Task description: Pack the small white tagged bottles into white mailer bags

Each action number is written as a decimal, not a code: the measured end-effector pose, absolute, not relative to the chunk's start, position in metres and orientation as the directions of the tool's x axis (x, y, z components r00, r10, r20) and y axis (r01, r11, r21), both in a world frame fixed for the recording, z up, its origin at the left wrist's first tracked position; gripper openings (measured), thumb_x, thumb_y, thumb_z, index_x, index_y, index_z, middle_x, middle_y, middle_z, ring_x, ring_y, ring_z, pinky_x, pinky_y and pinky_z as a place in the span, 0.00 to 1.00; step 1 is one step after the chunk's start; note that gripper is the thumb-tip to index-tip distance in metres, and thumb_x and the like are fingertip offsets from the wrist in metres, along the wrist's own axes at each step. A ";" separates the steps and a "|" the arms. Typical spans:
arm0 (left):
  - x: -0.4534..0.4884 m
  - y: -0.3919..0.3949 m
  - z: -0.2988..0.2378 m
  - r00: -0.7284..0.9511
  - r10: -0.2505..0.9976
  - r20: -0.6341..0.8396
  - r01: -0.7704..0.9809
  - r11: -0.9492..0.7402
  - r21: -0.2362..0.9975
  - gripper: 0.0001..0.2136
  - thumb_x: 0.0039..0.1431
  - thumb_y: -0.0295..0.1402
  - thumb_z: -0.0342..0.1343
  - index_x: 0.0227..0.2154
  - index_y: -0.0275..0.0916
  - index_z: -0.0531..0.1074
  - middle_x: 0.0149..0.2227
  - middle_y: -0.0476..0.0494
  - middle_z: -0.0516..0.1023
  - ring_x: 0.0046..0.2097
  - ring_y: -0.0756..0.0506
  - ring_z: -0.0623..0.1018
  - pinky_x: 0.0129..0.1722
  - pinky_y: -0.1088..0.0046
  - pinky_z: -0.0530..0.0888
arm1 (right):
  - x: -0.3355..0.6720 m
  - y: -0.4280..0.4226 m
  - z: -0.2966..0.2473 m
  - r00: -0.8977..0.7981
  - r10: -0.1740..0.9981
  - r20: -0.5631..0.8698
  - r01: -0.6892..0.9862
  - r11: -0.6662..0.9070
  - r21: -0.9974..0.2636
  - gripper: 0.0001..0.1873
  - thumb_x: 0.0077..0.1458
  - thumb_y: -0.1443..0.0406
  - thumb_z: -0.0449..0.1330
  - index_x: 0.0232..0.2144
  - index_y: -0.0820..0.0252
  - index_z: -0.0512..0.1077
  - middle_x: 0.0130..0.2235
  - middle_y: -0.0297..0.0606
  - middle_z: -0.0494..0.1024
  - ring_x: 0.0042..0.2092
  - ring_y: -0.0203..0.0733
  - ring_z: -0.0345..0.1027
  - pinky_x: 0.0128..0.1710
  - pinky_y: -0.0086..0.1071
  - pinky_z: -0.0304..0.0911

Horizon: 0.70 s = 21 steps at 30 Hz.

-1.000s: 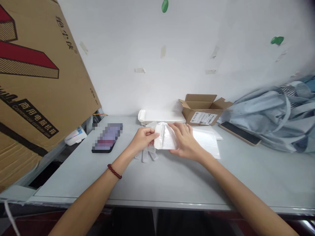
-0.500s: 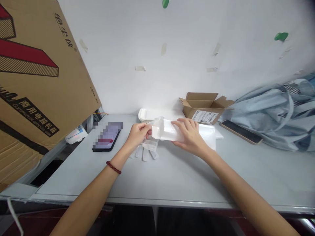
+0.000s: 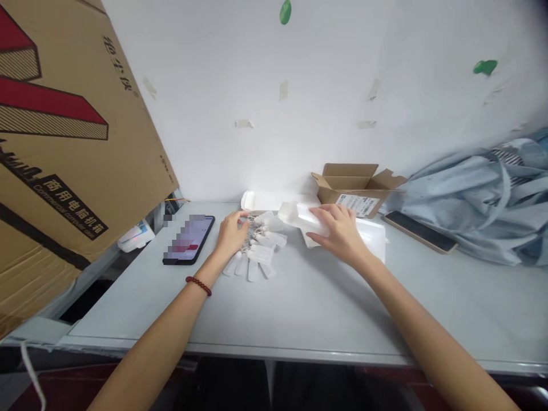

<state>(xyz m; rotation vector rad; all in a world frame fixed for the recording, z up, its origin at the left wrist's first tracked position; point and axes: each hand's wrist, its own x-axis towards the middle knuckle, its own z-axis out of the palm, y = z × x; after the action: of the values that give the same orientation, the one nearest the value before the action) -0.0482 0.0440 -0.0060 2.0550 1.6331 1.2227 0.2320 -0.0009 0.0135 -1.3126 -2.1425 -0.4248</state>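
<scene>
My right hand [image 3: 342,234] is wrapped over a long white box [image 3: 305,220], tilted above the table, with its flap end toward the left. At the left edge of a fanned pile of white tags with thin strings [image 3: 259,251] is my left hand [image 3: 232,234]. Its thumb and index finger are apart beside the strings, and the other fingertips are partly hidden. Under and behind the held box lies more white packaging [image 3: 373,237]. Another flat white box [image 3: 261,200] rests against the wall.
An open brown carton [image 3: 353,191] stands at the back right. To its right are a dark phone [image 3: 419,231] and a pale blue cloth bag [image 3: 479,200]. A lit phone [image 3: 190,240] lies left of the tags. A large cardboard box [image 3: 85,160] leans at the left.
My left hand has let go of the box's flap end and moved left and down to the tags. The white box has shifted right in my right hand, uncovering more tags.
</scene>
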 end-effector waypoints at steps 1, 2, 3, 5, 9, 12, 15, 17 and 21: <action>-0.048 0.044 -0.006 0.030 0.897 0.441 0.674 -0.344 0.654 0.07 0.54 0.30 0.53 0.35 0.39 0.74 0.40 0.42 0.78 0.36 0.44 0.75 0.39 0.68 0.69 | 0.232 -0.001 0.013 -0.341 0.704 0.623 0.887 0.461 -0.035 0.25 0.53 0.58 0.59 0.54 0.54 0.63 0.48 0.47 0.69 0.49 0.55 0.60 0.47 0.48 0.53; -0.048 0.044 -0.007 0.039 0.898 0.437 0.665 -0.350 0.660 0.07 0.54 0.31 0.53 0.34 0.39 0.74 0.39 0.43 0.78 0.35 0.45 0.75 0.38 0.69 0.69 | 0.232 0.000 0.013 -0.340 0.710 0.617 0.888 0.458 -0.038 0.25 0.53 0.58 0.60 0.53 0.54 0.63 0.48 0.47 0.69 0.49 0.55 0.60 0.47 0.48 0.53; -0.048 0.045 -0.007 0.048 0.897 0.439 0.658 -0.359 0.662 0.06 0.54 0.31 0.53 0.33 0.39 0.74 0.38 0.43 0.79 0.34 0.46 0.74 0.38 0.70 0.69 | 0.232 0.000 0.012 -0.339 0.716 0.610 0.889 0.457 -0.042 0.25 0.53 0.59 0.60 0.53 0.54 0.63 0.48 0.47 0.69 0.49 0.55 0.60 0.46 0.48 0.53; -0.048 0.046 -0.009 0.046 0.891 0.451 0.648 -0.370 0.665 0.05 0.54 0.32 0.54 0.30 0.39 0.74 0.37 0.43 0.78 0.33 0.47 0.74 0.37 0.70 0.69 | 0.232 0.001 0.011 -0.336 0.727 0.599 0.889 0.455 -0.053 0.24 0.53 0.59 0.60 0.52 0.54 0.63 0.48 0.47 0.69 0.49 0.55 0.60 0.46 0.47 0.53; -0.050 0.048 -0.007 -0.064 0.856 0.512 0.605 -0.375 0.702 0.07 0.55 0.33 0.53 0.30 0.37 0.74 0.34 0.44 0.77 0.34 0.47 0.74 0.38 0.71 0.69 | 0.233 0.001 0.011 -0.321 0.746 0.583 0.894 0.442 -0.073 0.24 0.52 0.59 0.60 0.51 0.56 0.63 0.48 0.47 0.69 0.49 0.54 0.60 0.46 0.46 0.53; -0.051 0.044 0.002 -0.133 0.817 0.561 0.538 -0.416 0.734 0.08 0.56 0.34 0.52 0.31 0.37 0.74 0.34 0.44 0.76 0.36 0.47 0.74 0.37 0.72 0.69 | 0.233 0.002 0.009 -0.320 0.754 0.574 0.896 0.438 -0.075 0.23 0.52 0.60 0.60 0.50 0.56 0.63 0.47 0.47 0.69 0.49 0.55 0.61 0.46 0.45 0.54; -0.048 0.036 0.012 -0.113 0.790 0.602 0.522 -0.468 0.713 0.08 0.57 0.35 0.52 0.33 0.37 0.74 0.35 0.45 0.76 0.37 0.48 0.74 0.35 0.74 0.69 | 0.232 0.002 0.007 -0.331 0.755 0.565 0.895 0.442 -0.066 0.24 0.52 0.60 0.60 0.51 0.56 0.63 0.47 0.47 0.68 0.49 0.55 0.61 0.46 0.46 0.54; -0.044 0.030 0.015 -0.069 0.783 0.618 0.525 -0.498 0.690 0.08 0.58 0.35 0.52 0.33 0.38 0.75 0.36 0.45 0.75 0.37 0.48 0.74 0.35 0.74 0.69 | 0.230 0.001 0.006 -0.337 0.760 0.555 0.892 0.447 -0.070 0.24 0.52 0.60 0.60 0.51 0.56 0.62 0.48 0.47 0.68 0.49 0.54 0.61 0.47 0.46 0.53; -0.036 0.023 0.015 0.013 0.774 0.634 0.526 -0.544 0.653 0.08 0.59 0.33 0.52 0.33 0.38 0.75 0.34 0.46 0.74 0.35 0.49 0.72 0.35 0.74 0.69 | 0.225 -0.003 0.008 -0.349 0.773 0.529 0.889 0.452 -0.073 0.25 0.52 0.60 0.60 0.52 0.57 0.62 0.48 0.47 0.68 0.50 0.53 0.62 0.49 0.47 0.51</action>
<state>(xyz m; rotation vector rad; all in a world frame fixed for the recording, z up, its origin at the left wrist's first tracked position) -0.0364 0.0228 0.0146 2.0548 1.3551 1.5469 0.2251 -0.0028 0.0079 -1.3883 -2.2105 -0.3109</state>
